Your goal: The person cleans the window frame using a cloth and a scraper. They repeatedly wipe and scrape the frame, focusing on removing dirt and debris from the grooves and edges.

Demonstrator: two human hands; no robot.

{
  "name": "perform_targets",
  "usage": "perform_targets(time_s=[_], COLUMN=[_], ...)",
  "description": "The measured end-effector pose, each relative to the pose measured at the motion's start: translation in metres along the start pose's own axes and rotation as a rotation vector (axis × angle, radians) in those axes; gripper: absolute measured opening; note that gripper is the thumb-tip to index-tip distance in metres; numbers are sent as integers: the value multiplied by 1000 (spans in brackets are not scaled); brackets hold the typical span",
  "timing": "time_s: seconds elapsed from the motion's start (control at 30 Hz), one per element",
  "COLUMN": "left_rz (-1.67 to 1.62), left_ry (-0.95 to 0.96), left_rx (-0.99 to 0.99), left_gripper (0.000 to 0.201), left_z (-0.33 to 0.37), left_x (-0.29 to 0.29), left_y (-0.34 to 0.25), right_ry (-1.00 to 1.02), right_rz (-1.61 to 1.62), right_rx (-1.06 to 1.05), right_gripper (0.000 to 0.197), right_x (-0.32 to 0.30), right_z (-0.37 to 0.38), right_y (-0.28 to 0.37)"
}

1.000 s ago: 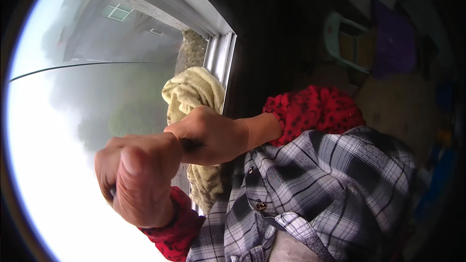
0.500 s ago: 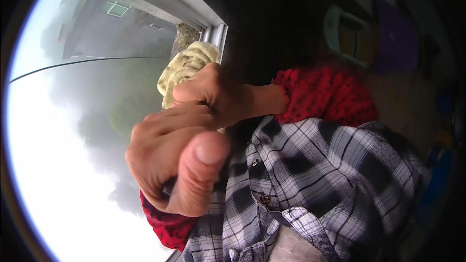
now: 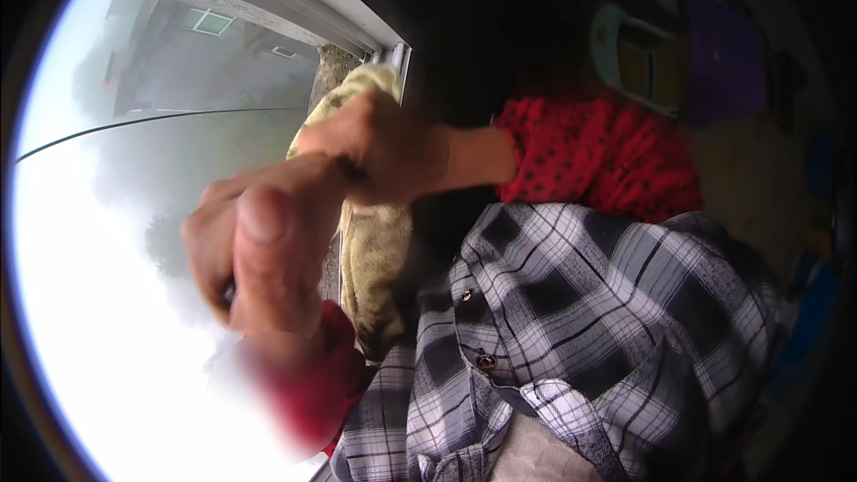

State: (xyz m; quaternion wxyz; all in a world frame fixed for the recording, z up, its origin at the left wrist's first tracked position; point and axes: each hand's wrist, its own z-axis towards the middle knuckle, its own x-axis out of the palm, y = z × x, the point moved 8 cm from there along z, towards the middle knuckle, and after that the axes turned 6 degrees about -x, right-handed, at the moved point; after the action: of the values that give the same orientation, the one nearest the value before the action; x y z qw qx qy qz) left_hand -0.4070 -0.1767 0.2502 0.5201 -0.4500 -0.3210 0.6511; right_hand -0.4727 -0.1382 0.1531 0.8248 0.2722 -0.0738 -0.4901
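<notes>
My left hand [image 3: 268,245] is closed in front of the window opening, its thumb lying along the top. Whatever sits inside its fingers is hidden, apart from a small dark gap at the edge. Against its knuckles my right hand [image 3: 375,147] is curled into a fist, blurred, on a pale yellow towel [image 3: 379,259]. The towel shows bunched beyond the right fist and hangs down below both hands, by the sill. Red dotted sleeves [image 3: 607,161] cover both forearms.
A white window frame [image 3: 344,4] runs along the upper left, with a foggy outdoors, a building [image 3: 178,54] and a dark cable [image 3: 134,119] beyond. In the dim room at right stand a pale chair [image 3: 607,45] and something purple [image 3: 728,58].
Both hands have shifted left and slightly up, the left one tilting so its thumb points upward. More of the towel now shows hanging below them.
</notes>
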Motion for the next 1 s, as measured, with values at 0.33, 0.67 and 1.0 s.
perform_targets(time_s=[0.33, 0.67, 1.0], left_rz=[240, 302, 860], left_ry=[-79, 189, -44], left_rx=[-242, -433, -615], left_gripper=[56, 64, 72], left_z=[29, 30, -146], left_x=[-25, -28, -63], left_y=[15, 22, 59], right_ry=[82, 625, 1151], right_rz=[-38, -775, -715], right_rx=[-6, -985, -938], right_gripper=[32, 10, 16], right_x=[-13, 39, 45], right_z=[-6, 9, 20], right_y=[36, 81, 44])
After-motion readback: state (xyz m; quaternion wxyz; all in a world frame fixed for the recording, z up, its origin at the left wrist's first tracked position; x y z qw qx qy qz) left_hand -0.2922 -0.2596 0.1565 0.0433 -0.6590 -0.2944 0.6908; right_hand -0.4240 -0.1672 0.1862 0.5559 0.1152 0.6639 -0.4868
